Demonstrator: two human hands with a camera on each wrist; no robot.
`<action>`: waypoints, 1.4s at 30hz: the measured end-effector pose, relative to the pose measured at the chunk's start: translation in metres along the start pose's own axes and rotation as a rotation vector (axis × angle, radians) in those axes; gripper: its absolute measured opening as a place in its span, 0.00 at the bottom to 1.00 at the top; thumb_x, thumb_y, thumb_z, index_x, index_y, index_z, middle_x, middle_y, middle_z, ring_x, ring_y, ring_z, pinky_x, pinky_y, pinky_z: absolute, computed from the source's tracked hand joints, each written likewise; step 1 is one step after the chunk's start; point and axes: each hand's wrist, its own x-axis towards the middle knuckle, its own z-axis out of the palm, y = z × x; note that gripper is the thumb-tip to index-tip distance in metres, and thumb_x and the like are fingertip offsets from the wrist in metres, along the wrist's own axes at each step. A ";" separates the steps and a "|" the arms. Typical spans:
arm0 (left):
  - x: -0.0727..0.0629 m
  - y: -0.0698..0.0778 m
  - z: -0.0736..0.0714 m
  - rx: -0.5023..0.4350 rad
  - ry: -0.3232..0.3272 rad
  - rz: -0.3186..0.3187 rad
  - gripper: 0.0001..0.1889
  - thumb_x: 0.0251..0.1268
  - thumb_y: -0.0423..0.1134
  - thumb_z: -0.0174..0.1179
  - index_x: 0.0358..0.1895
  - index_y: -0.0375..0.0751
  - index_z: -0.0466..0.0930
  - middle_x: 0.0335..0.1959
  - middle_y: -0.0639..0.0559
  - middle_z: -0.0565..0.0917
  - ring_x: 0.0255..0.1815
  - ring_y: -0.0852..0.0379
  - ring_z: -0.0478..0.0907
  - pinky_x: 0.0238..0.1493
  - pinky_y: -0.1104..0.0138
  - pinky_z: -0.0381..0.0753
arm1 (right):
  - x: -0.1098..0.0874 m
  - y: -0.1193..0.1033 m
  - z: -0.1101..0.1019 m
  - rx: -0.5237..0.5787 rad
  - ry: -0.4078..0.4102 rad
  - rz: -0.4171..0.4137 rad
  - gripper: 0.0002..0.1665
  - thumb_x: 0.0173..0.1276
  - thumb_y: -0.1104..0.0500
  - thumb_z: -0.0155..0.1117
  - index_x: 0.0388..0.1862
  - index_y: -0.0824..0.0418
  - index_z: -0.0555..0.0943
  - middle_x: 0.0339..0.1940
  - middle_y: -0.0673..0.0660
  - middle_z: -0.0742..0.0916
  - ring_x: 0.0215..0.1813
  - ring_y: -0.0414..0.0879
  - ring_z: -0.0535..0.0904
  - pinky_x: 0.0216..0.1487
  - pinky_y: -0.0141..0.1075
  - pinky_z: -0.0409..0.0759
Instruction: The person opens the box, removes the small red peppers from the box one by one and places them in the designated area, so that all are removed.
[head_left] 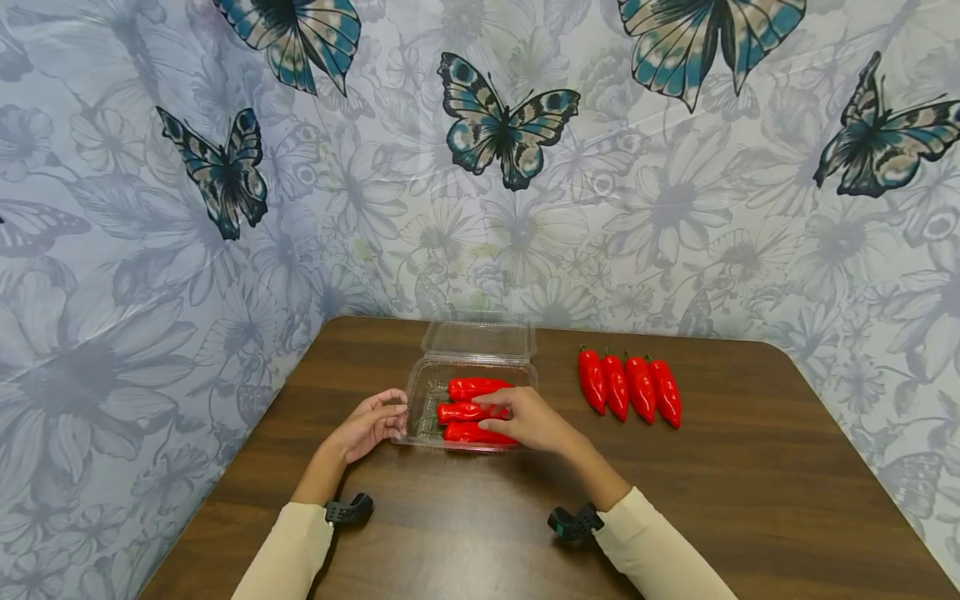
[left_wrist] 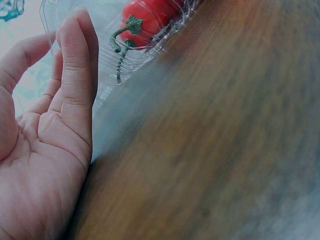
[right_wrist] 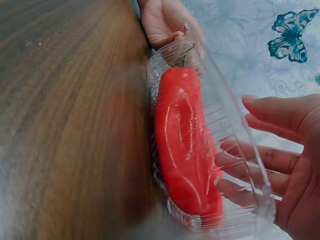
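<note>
A clear plastic container (head_left: 422, 392) with a hinged lid (head_left: 480, 340) stands open on the table. Three glossy red peppers lie side by side in it, among them a back pepper (head_left: 472, 388), a middle pepper (head_left: 457, 412) and a front pepper (head_left: 468, 433). My left hand (head_left: 372, 425) holds the container's left rim between thumb and fingers. Over the container's right side, my right hand (head_left: 536, 419) reaches in, its fingertips right at the peppers. In the right wrist view the fingers (right_wrist: 280, 159) are spread and loosely straight behind the clear wall, the thumb apart, nothing gripped.
Several more red peppers (head_left: 640, 388) lie in a row on the brown wooden table (head_left: 480, 517), right of the container. A patterned cloth backdrop (head_left: 667, 250) with butterflies rises behind the table. Each wrist wears a dark band, such as the right band (head_left: 574, 523).
</note>
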 end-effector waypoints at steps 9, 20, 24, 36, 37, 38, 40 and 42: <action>-0.001 -0.001 0.000 -0.011 -0.014 0.007 0.10 0.80 0.27 0.43 0.49 0.43 0.73 0.32 0.53 0.83 0.31 0.58 0.84 0.36 0.68 0.85 | 0.006 0.004 0.006 -0.023 -0.015 0.006 0.23 0.66 0.62 0.73 0.60 0.62 0.84 0.44 0.56 0.90 0.40 0.42 0.83 0.37 0.33 0.80; 0.000 -0.002 0.001 0.001 -0.006 0.000 0.10 0.81 0.27 0.42 0.49 0.43 0.72 0.31 0.53 0.82 0.31 0.58 0.83 0.36 0.68 0.85 | 0.007 0.007 0.007 0.020 -0.012 0.003 0.19 0.65 0.65 0.73 0.55 0.63 0.87 0.45 0.57 0.91 0.30 0.43 0.73 0.29 0.31 0.72; 0.000 -0.001 0.001 0.003 -0.004 0.000 0.10 0.81 0.27 0.42 0.48 0.43 0.72 0.31 0.53 0.83 0.31 0.58 0.83 0.36 0.68 0.85 | 0.006 0.005 0.007 0.002 -0.020 0.006 0.19 0.64 0.64 0.74 0.55 0.62 0.87 0.43 0.55 0.91 0.33 0.42 0.77 0.31 0.32 0.74; -0.001 0.000 0.002 0.002 -0.001 0.000 0.10 0.81 0.27 0.42 0.48 0.43 0.72 0.31 0.53 0.83 0.31 0.58 0.83 0.36 0.68 0.85 | 0.008 0.009 0.009 -0.063 -0.081 0.032 0.21 0.64 0.60 0.75 0.57 0.56 0.87 0.44 0.51 0.91 0.31 0.41 0.75 0.31 0.31 0.75; -0.001 0.000 0.002 0.004 0.001 -0.002 0.10 0.81 0.27 0.42 0.48 0.44 0.72 0.31 0.53 0.83 0.31 0.58 0.83 0.36 0.68 0.85 | 0.008 0.009 0.009 -0.075 -0.089 0.033 0.21 0.65 0.59 0.75 0.58 0.55 0.87 0.44 0.51 0.91 0.32 0.41 0.75 0.33 0.31 0.75; -0.001 0.000 0.002 0.006 0.002 -0.003 0.10 0.81 0.27 0.42 0.48 0.44 0.72 0.31 0.53 0.83 0.31 0.58 0.83 0.36 0.68 0.85 | 0.008 0.009 0.009 -0.083 -0.095 0.028 0.22 0.65 0.58 0.75 0.58 0.55 0.86 0.44 0.51 0.91 0.33 0.41 0.76 0.34 0.32 0.76; -0.001 -0.001 0.001 0.007 0.004 -0.007 0.10 0.81 0.27 0.42 0.48 0.44 0.72 0.31 0.53 0.83 0.31 0.58 0.83 0.36 0.68 0.85 | 0.007 0.009 0.009 -0.097 -0.103 0.021 0.22 0.65 0.57 0.75 0.58 0.55 0.86 0.46 0.51 0.91 0.37 0.43 0.80 0.38 0.33 0.78; -0.001 0.000 0.001 0.006 0.004 -0.007 0.10 0.81 0.27 0.43 0.48 0.44 0.72 0.31 0.53 0.83 0.31 0.58 0.83 0.36 0.68 0.85 | 0.007 0.009 0.009 -0.106 -0.107 0.014 0.23 0.64 0.57 0.75 0.59 0.55 0.86 0.46 0.51 0.91 0.40 0.46 0.82 0.40 0.34 0.79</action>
